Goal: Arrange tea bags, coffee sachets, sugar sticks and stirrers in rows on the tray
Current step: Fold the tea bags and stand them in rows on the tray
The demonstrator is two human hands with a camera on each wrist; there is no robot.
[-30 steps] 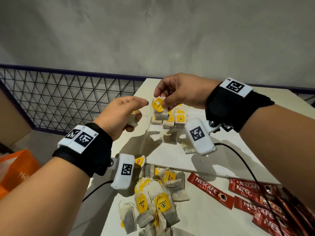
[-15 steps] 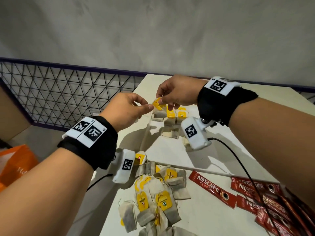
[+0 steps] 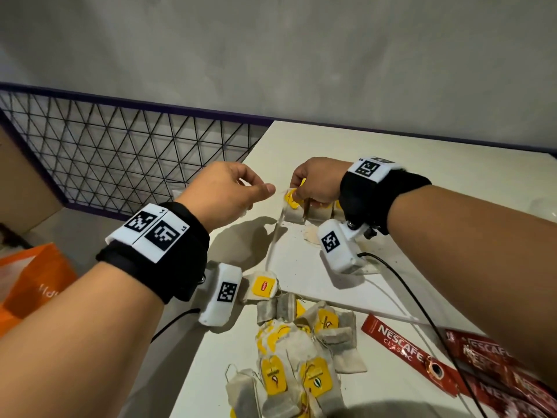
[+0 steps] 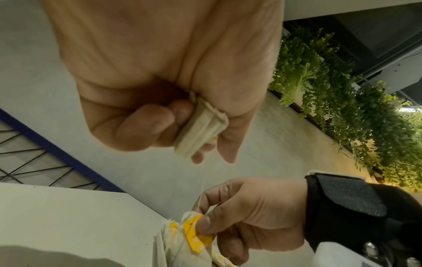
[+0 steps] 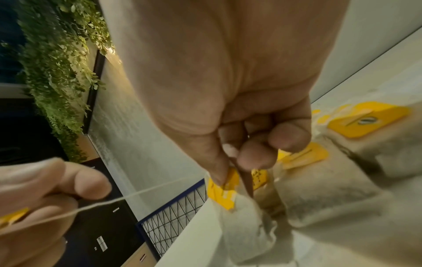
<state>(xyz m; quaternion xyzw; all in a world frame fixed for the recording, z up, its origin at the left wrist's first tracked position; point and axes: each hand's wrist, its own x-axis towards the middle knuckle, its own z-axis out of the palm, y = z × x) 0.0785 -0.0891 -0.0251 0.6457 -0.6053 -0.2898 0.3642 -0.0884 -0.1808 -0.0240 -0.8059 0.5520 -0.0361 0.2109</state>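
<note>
A white tray lies on the table with a short row of tea bags at its far left corner. My right hand is over that row and pinches the yellow tag of the leftmost tea bag. Just left of the tray, my left hand is raised with its fingers curled round a folded tea bag. A thin string is stretched between the two hands. Loose tea bags are heaped on the table in front of the tray.
Red Nescafe coffee sachets lie on the table at the front right. A black cable crosses the tray's near edge. A wire mesh railing runs past the table's left edge, and an orange bag sits on the floor.
My left hand has drawn back to the left from the right hand, and the string between them is now taut. The right hand has sunk onto the row on the tray.
</note>
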